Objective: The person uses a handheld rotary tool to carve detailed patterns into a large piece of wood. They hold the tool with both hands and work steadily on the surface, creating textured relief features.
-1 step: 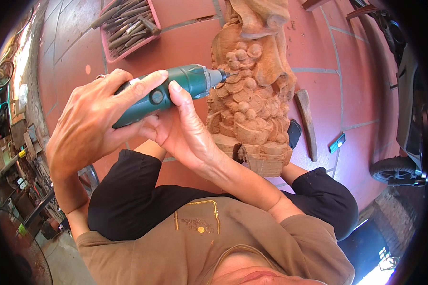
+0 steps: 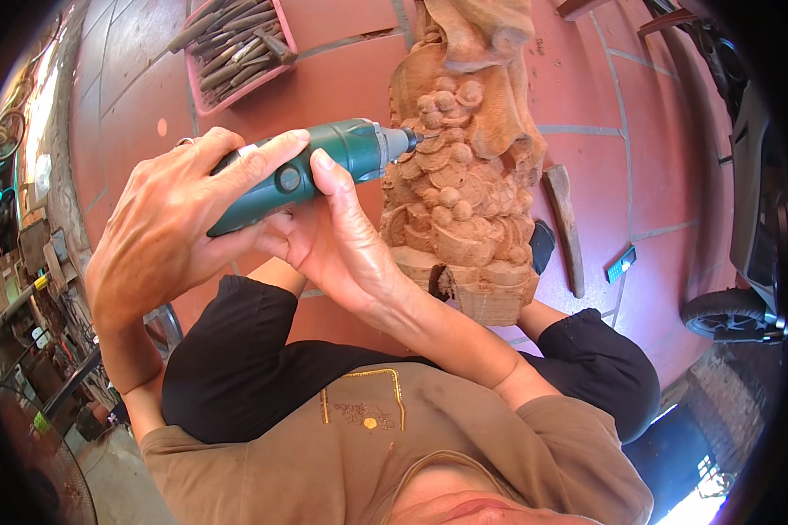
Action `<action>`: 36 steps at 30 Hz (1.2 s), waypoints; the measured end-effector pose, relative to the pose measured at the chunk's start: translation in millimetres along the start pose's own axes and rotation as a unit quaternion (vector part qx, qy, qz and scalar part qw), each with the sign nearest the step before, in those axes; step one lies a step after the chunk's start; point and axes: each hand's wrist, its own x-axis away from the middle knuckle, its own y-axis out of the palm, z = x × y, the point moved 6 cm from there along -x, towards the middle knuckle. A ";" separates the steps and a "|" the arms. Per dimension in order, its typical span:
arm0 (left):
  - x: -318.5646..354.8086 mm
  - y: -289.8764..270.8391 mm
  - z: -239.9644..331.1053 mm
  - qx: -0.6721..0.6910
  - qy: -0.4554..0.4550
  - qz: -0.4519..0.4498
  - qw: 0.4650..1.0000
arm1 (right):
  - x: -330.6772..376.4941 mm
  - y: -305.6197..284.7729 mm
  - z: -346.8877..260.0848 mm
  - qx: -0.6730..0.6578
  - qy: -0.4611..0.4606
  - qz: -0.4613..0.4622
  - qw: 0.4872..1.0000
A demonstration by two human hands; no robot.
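Note:
A dark green rotary tool (image 2: 337,150) with a grey nose lies nearly level in both my hands. My left hand (image 2: 162,201) wraps its rear body from above, index finger stretched along the top. From below, my right hand (image 2: 337,232) grips the same tool, thumb resting near its middle; the other right fingers are mostly hidden. The thin bit points right at a brown wood carving (image 2: 464,192) of rounded fruit-like and disc shapes under draped folds. Bit and carving appear to meet at the upper left of the cluster, though contact is hard to tell.
A pink tray (image 2: 203,107) of wooden-handled tools sits at the far left on red floor tiles. Right of the carving lie a wooden stick (image 2: 565,229) and a small keypad phone (image 2: 622,264). A wheeled vehicle (image 2: 727,313) stands at the right edge, clutter (image 2: 39,306) along the left.

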 end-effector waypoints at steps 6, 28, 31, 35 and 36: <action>3.6 2.5 -2.2 0.002 -0.005 0.005 1.000 | -2.8 -2.0 3.4 -0.003 0.015 -0.006 1.000; -3.4 7.8 -5.0 0.020 -0.009 0.009 1.000 | -5.0 -8.2 -7.8 0.033 -0.020 0.003 0.999; -1.8 7.6 -4.4 0.015 -0.010 0.008 1.000 | -4.4 -6.6 -7.0 0.028 -0.019 -0.002 0.999; 0.7 6.0 -3.6 0.012 -0.012 0.003 1.000 | -2.8 -5.4 -4.7 0.020 -0.017 -0.005 1.000; 1.5 6.3 -4.0 0.014 -0.015 0.001 1.000 | -2.9 -5.7 -3.8 0.022 -0.015 -0.006 1.000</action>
